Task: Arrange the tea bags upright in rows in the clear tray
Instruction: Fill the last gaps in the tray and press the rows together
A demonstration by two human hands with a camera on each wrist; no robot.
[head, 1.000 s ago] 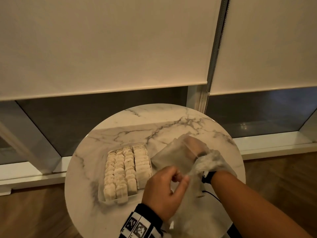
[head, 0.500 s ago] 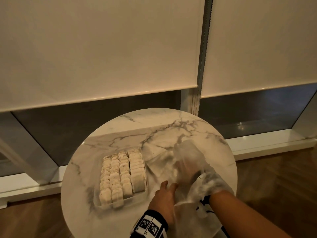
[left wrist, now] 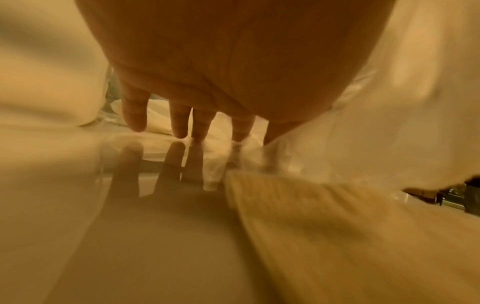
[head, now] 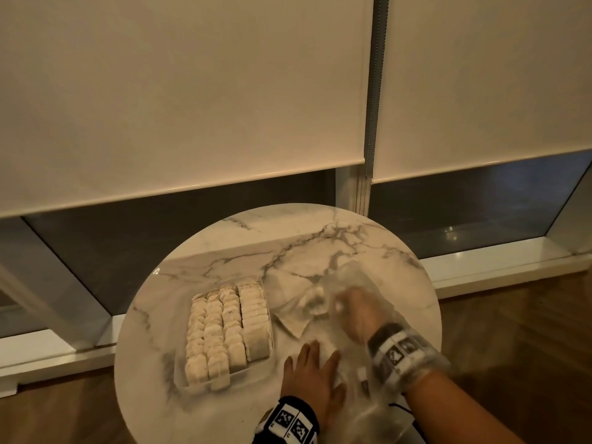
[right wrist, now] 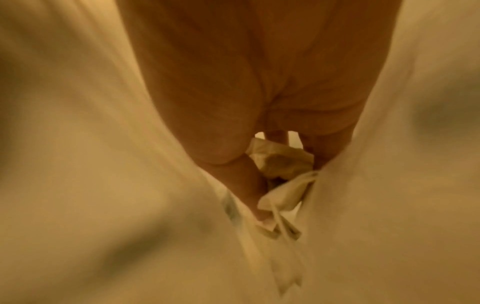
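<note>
A clear tray (head: 179,376) on the round marble table holds several rows of upright tea bags (head: 227,328). To its right lies a clear plastic bag (head: 368,398). My right hand (head: 349,309) is deep inside that bag, and in the right wrist view its fingers (right wrist: 249,185) curl round crumpled tea bags (right wrist: 280,162). My left hand (head: 315,370) lies flat with straight fingers (left wrist: 179,121) on the bag's near edge, pressing it to the table.
A folded sheet of paper wrapping (head: 294,309) lies between the tray and the plastic bag. The marble table (head: 256,251) is small and round, with wood floor (head: 512,331) around it. Window blinds (head: 192,91) hang behind.
My right hand has pushed further into the plastic bag. My left hand let go of the bag's pinched edge and dropped flat onto it. The bag now lies lower on the table.
</note>
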